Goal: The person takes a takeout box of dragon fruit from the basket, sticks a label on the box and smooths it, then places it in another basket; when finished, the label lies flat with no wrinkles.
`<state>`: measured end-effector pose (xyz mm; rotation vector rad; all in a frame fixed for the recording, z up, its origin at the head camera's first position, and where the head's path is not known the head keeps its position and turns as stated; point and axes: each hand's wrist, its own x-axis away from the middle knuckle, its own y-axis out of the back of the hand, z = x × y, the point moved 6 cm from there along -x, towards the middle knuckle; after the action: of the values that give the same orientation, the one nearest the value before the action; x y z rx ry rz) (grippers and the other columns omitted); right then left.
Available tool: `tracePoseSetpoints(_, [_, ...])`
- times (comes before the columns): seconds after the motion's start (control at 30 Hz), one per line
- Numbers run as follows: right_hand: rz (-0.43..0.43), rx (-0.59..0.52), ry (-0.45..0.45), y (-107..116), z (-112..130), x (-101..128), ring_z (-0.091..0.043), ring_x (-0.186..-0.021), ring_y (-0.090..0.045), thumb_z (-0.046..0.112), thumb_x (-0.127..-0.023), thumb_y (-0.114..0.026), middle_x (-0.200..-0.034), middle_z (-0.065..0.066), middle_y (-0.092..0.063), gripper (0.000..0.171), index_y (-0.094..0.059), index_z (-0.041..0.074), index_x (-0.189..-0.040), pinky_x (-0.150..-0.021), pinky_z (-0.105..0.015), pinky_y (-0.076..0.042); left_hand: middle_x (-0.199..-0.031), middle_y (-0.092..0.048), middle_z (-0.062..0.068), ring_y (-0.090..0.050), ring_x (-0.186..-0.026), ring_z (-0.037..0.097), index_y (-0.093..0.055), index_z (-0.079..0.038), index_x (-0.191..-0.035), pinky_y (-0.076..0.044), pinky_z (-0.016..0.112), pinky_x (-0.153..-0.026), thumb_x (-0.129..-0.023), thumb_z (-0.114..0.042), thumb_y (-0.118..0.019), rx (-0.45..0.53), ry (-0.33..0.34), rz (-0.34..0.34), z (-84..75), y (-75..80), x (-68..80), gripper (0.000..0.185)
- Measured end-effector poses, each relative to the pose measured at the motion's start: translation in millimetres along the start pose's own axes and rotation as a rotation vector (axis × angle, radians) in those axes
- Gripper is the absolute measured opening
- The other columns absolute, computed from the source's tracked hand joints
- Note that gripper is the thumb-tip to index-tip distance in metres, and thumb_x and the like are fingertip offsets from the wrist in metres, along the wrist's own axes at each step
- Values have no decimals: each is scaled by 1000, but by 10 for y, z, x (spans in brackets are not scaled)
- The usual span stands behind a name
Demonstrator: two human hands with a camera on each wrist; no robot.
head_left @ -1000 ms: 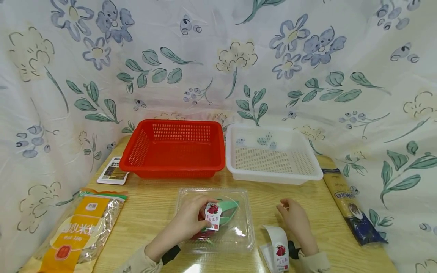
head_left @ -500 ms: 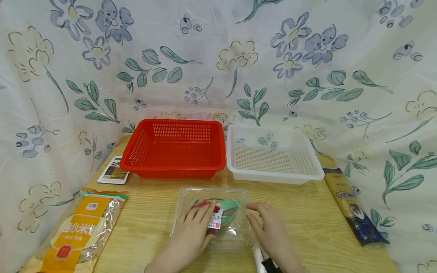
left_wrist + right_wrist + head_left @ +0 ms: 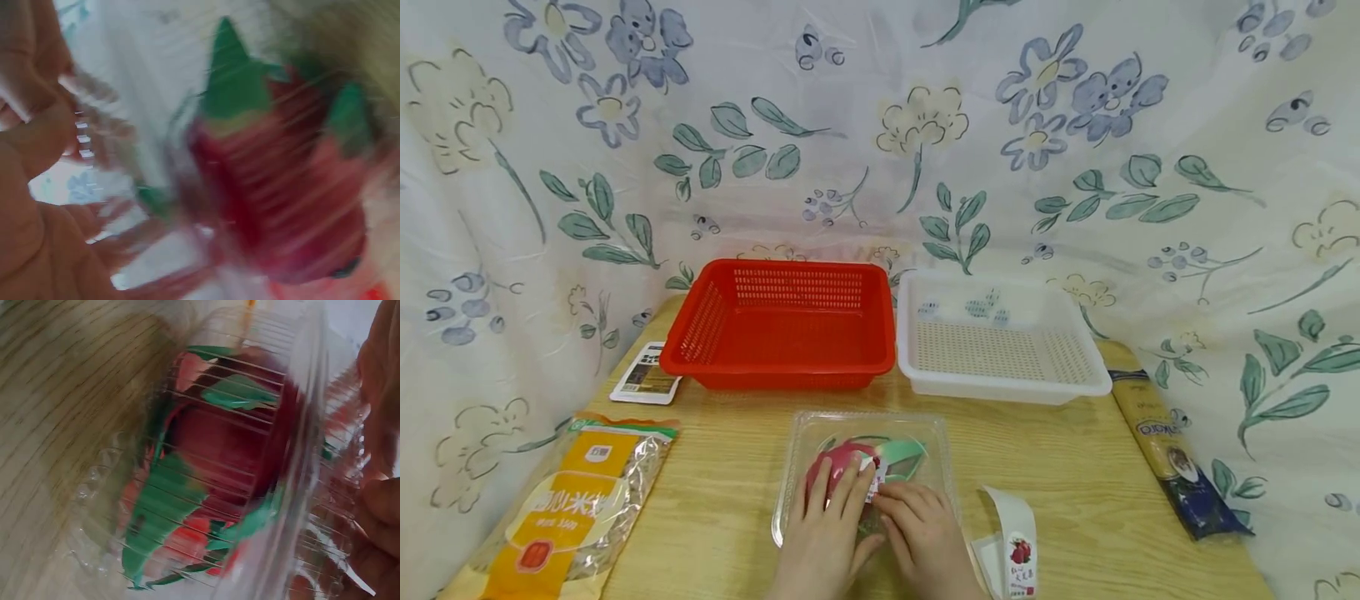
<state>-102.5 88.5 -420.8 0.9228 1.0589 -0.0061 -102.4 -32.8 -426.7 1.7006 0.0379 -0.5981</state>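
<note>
A clear plastic clamshell box (image 3: 936, 429) lies closed on the table, holding a red dragon fruit (image 3: 842, 457) with green leaf tips. On its lid is a small white sticker (image 3: 877, 483) with red fruit print, partly under my fingers. My left hand (image 3: 823, 529) rests on the lid with its fingers extended over the sticker's left side. From the right, my right hand (image 3: 925, 533) touches the lid with bent fingers at the sticker's lower edge. Both wrist views show the fruit (image 3: 219, 450) through the box wall; the left one is blurred.
A curling strip of labels (image 3: 1021, 542) lies right of the box. Behind stand a red basket (image 3: 778, 371) and a white basket (image 3: 1000, 387). A yellow food bag (image 3: 565, 508) and a small white pack (image 3: 647, 375) lie left; a long pasta bag (image 3: 1172, 450) lies right.
The sticker pinched in my left hand is now on the lid, and that hand has flattened over it. My right hand has moved left from beside the label strip onto the lid.
</note>
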Motion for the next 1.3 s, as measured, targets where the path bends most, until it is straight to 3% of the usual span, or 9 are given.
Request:
tracePoseSetpoints(0.1, [-28, 19, -4, -14, -2, 2, -19, -99, -64, 27, -105, -37, -105, 0, -72, 39, -73, 12, -102, -86, -34, -48, -137, -60, 0, -54, -123, 33, -54, -20, -138, -47, 51, -97, -99, -54, -38, -65, -24, -123, 36, -30, 5, 54])
tracePoseSetpoints(0.2, [-29, 27, -25, -23, -13, -6, -20, -100, -64, 27, -105, -37, -107, 0, -72, 40, -73, 11, -104, -88, -34, -47, -132, -63, -2, -57, -116, 28, -61, -22, -131, -46, 46, -90, -105, -46, -14, -86, -25, -235, 78, -32, -13, 58])
tracePoseSetpoints(0.3, [-17, 41, -50, -36, -33, -19, -20, -101, -63, 29, -106, -34, -108, 0, -73, 43, -73, 11, -104, -89, -33, -45, -129, -65, 1, -58, -109, 26, -66, -21, -125, -45, 44, -83, -103, -40, -31, -40, 5, -263, 128, -32, -54, 46])
tracePoseSetpoints(0.43, [0, 74, -69, -47, -60, -46, -17, -97, -61, 31, -106, -33, -110, 1, -73, 45, -74, 12, -105, -86, -32, -47, -132, -63, 5, -56, -108, 27, -67, -22, -124, -43, 41, -81, -86, -35, -59, 21, 84, -180, 177, -70, -114, 40])
tracePoseSetpoints(0.57, [56, 98, -127, -87, -97, -104, -11, -85, -55, 23, -95, -60, -116, 0, -72, 24, -74, 11, -109, -73, -25, -45, -138, -58, 6, -54, -111, 28, -64, -27, -128, -40, 39, -81, -84, -39, -65, 45, 178, -66, 205, -124, -185, 45])
tracePoseSetpoints(0.63, [106, 145, -168, -127, -112, -135, -11, -87, -54, 19, -86, -69, -121, -1, -70, 30, -72, 11, -114, -72, -25, -45, -141, -56, 7, -53, -113, 29, -64, -28, -129, -39, 39, -81, -85, -40, -64, 57, 223, -37, 218, -142, -213, 45])
tracePoseSetpoints(0.87, [356, 281, -370, -291, -202, -96, -40, -132, -46, 32, -95, -56, -141, -8, -56, 44, -57, 17, -136, -100, -62, -40, -142, -53, 13, -41, -134, 44, -63, -32, -128, -31, 69, -102, -82, -47, -66, 40, 363, -35, 298, -173, -241, 49])
tracePoseSetpoints(1.07, [431, 173, -609, -261, -357, 10, -54, -139, -29, 49, -95, -52, -152, -24, -37, 57, -50, 16, -142, -102, -74, -30, -151, -41, 19, -34, -137, 50, -61, -30, -131, -30, 78, -97, -81, -54, -66, 123, 376, 1, 415, -190, -217, 55])
tracePoseSetpoints(1.3, [396, -160, -823, -168, -552, 233, -55, -139, -26, 42, -97, -54, -162, -18, -13, 62, -35, 18, -151, -95, -74, -37, -160, -21, 21, -32, -137, 53, -49, -14, -142, -23, 79, -101, -84, -43, -71, 502, 364, 47, 656, -246, -55, 69])
